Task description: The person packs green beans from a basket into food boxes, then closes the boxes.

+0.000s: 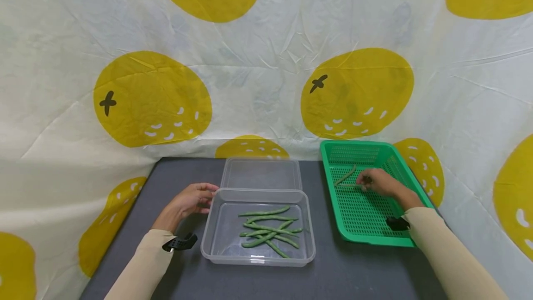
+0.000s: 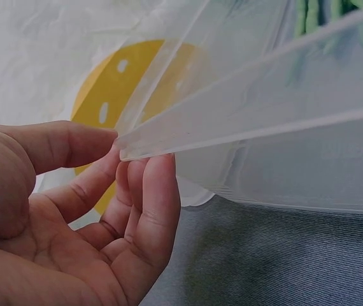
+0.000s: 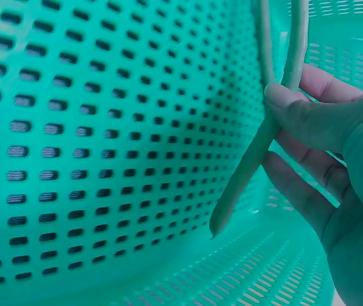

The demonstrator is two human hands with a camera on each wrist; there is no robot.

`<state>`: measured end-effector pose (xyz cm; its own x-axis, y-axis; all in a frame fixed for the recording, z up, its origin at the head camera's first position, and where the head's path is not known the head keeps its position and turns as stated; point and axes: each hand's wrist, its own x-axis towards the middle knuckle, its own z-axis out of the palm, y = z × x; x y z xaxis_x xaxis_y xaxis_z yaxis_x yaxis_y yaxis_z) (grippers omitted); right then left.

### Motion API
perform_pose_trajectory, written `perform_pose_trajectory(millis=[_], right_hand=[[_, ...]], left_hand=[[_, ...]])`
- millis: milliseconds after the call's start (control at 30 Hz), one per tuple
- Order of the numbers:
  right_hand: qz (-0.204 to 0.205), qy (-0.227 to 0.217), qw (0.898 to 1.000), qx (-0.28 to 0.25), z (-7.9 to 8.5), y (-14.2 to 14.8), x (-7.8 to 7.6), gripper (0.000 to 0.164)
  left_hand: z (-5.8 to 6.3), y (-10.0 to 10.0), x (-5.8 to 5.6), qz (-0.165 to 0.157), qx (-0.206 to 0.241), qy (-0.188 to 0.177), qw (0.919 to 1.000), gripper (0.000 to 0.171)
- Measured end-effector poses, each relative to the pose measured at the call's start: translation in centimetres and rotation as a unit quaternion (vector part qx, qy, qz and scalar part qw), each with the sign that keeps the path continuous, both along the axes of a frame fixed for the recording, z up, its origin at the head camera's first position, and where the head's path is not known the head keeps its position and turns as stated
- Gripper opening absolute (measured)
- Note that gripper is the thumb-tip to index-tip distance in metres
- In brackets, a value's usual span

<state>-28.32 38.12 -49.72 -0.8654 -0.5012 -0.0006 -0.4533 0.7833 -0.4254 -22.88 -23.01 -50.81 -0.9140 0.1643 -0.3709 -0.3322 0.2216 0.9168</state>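
My left hand [image 1: 192, 199] is at the left side of a clear plastic container [image 1: 258, 260], its thumb and fingers pinching the rim in the left wrist view. Several green beans [image 1: 266, 212] lie crossed over each other inside that container. Over on the right, my right hand [image 1: 381, 183] reaches into a green plastic basket [image 1: 358, 221]. Between thumb and fingers it pinches a green bean [image 3: 245, 162], whose lower end hangs free. Another bean [image 1: 345, 176] lies on the basket floor, just left of the right hand.
A clear flat lid [image 1: 261, 172] lies behind the container on the dark tabletop [image 1: 183, 277]. A white cloth [image 1: 258, 91] with yellow fruit shapes hangs behind the table. The basket's raised walls surround the right hand.
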Motion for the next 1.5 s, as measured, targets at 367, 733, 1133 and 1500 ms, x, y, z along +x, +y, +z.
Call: perform_pose_trajectory(millis=[367, 733, 1133, 1500], right_hand=[[-0.011, -0.027, 0.999, -0.028, 2.3, -1.2, 1.1, 0.017], [-0.013, -0.03, 0.999, -0.043, 3.8, -1.2, 1.9, 0.019], [0.001, 0.001, 0.997, -0.081, 4.8, -2.8, 2.1, 0.019], [0.012, 0.021, 0.993, -0.116, 5.7, -4.7, 2.5, 0.019]], left_hand=[[0.0, -0.1, 0.1, -0.001, -0.006, 0.005, 1.0, 0.039], [-0.1, -0.2, 0.0, 0.001, -0.001, 0.003, 1.0, 0.041], [0.1, -0.2, 0.2, -0.009, 0.003, 0.002, 1.0, 0.041], [0.3, 0.0, 0.0, 0.001, -0.002, -0.003, 1.0, 0.04]])
